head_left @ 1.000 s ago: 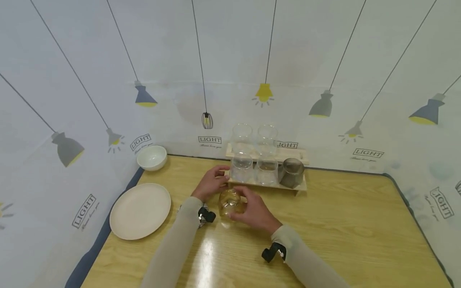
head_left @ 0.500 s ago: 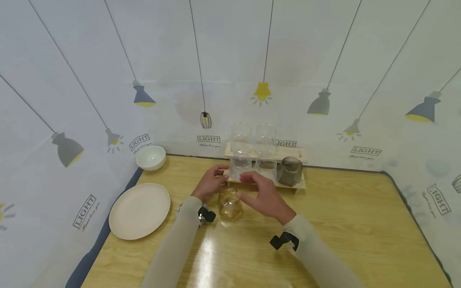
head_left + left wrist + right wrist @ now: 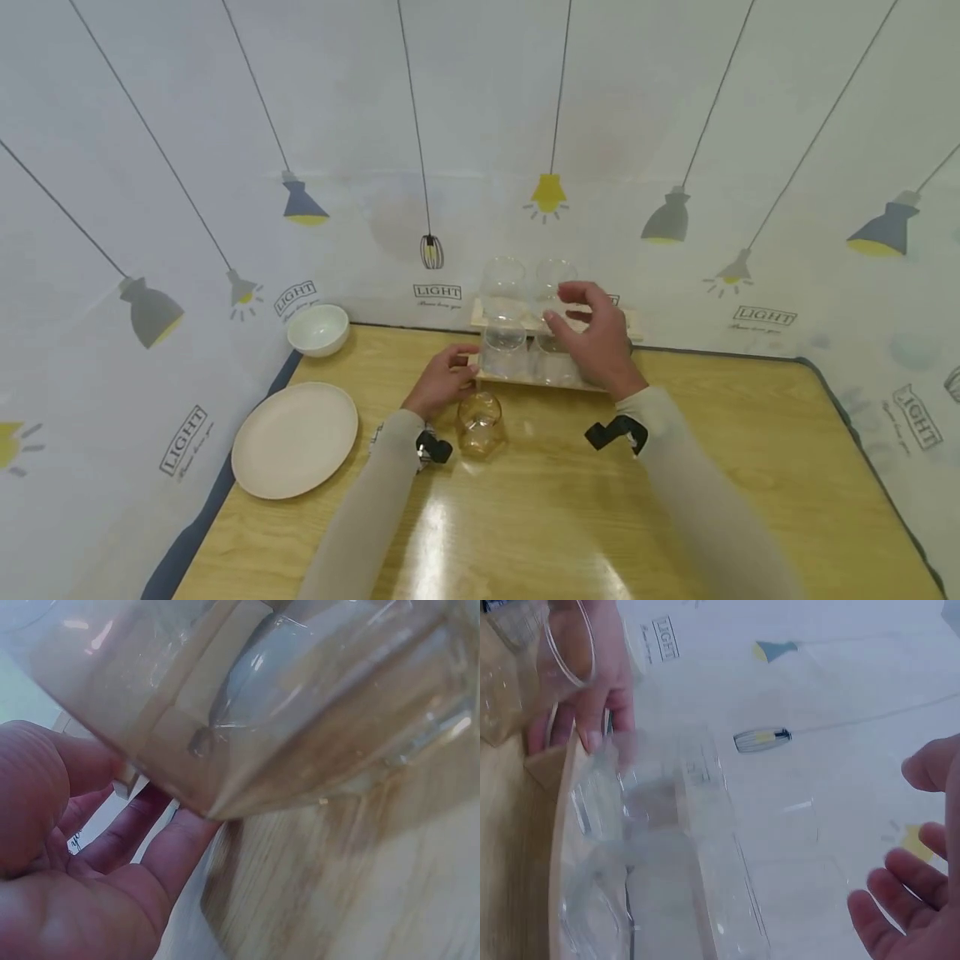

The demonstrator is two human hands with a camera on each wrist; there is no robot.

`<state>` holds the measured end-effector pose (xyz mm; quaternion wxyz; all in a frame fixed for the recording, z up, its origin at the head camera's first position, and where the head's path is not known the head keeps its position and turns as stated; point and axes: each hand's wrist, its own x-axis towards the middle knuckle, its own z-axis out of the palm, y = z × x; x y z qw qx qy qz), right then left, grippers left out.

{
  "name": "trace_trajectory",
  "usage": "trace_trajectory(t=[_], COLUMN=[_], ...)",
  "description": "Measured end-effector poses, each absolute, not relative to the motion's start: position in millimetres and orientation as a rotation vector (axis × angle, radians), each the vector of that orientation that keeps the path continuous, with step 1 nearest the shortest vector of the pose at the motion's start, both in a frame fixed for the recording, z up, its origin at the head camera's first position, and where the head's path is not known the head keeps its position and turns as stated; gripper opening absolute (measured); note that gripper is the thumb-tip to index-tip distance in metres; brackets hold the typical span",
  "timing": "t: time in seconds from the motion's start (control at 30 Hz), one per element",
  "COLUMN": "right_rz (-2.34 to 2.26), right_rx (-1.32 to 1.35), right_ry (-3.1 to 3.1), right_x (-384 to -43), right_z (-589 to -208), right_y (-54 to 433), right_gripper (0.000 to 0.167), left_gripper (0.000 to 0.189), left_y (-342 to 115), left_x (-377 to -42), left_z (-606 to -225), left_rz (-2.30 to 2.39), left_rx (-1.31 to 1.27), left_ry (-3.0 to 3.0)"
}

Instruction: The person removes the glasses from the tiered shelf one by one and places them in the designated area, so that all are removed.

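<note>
A two-tier wooden rack (image 3: 633, 322) stands against the wall, bearing clear glasses on both tiers. My left hand (image 3: 444, 381) grips the rack's left end between thumb and fingers, as the right wrist view shows. An amber faceted glass (image 3: 480, 429) stands on the table just in front of that end, close to the left hand; it fills much of the left wrist view. My right hand (image 3: 600, 343), fingers spread and loosely bent, hovers by the back right clear glass (image 3: 553, 273) with nothing in it. That hand hides the smoky grey glass at the rack's right.
A white bowl (image 3: 318, 331) sits in the table's back left corner, with a large pale plate (image 3: 295, 442) in front of it. A black-and-white patterned thing (image 3: 375, 435) shows partly behind my left wrist. The printed wall stands right behind the rack.
My right hand has let go of the amber glass, which stays on the table, and has moved up and right to the rack's upper tier. The left hand has stayed at the rack's end.
</note>
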<state>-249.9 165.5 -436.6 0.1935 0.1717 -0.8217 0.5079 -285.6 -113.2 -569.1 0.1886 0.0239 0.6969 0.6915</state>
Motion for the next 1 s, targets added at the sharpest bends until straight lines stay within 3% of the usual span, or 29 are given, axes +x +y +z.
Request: trace_trajectory(t=[0.5, 1.0], right_rz=[1.305, 1.453], right_rx=[0.24, 0.209], right_ry=[-2.711, -2.731], right_x=[-316, -328], right_z=[-442, -448], right_y=[181, 188], right_gripper=[0.102, 0.093], left_gripper=[0.041, 0.042], left_y=[-111, -110], left_x=[-283, -283], left_z=[-567, -568], left_rz=[1.962, 1.962], left_rx=[0.051, 0.059], left_ry=[1.973, 1.98])
